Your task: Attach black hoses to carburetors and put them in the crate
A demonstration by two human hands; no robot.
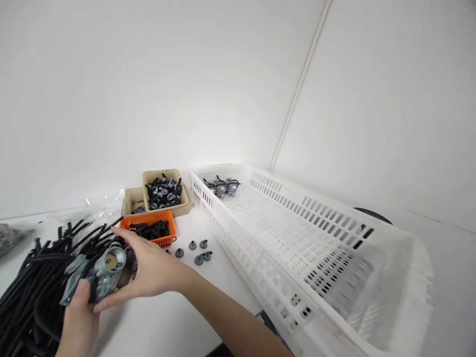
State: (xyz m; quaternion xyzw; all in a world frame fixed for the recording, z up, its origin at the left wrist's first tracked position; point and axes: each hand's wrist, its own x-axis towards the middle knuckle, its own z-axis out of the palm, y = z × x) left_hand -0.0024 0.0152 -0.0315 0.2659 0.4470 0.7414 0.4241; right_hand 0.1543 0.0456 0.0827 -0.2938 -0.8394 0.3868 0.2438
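A silver metal carburetor (102, 272) with a brass-coloured disc in its round bore is held above the table at the lower left. My left hand (80, 317) grips it from below, thumb on its near side. Around its right side and top curl the fingers of my right hand (152, 265), which hide part of it. A large bundle of black rubber hoses (37, 282) lies beside and behind the carburetor. Just beyond my right hand, several small grey caps with spouts (199, 259) stand on the white table (159, 322).
An orange basket (171, 225) holds black rubber pieces. Behind it, two beige trays (188, 203) overlap, with small metal-and-black parts inside. On the right stands a long white perforated crate (238, 238); several carburetors (222, 187) sit at its far end. Clear plastic bag (107, 203) lies near the wall.
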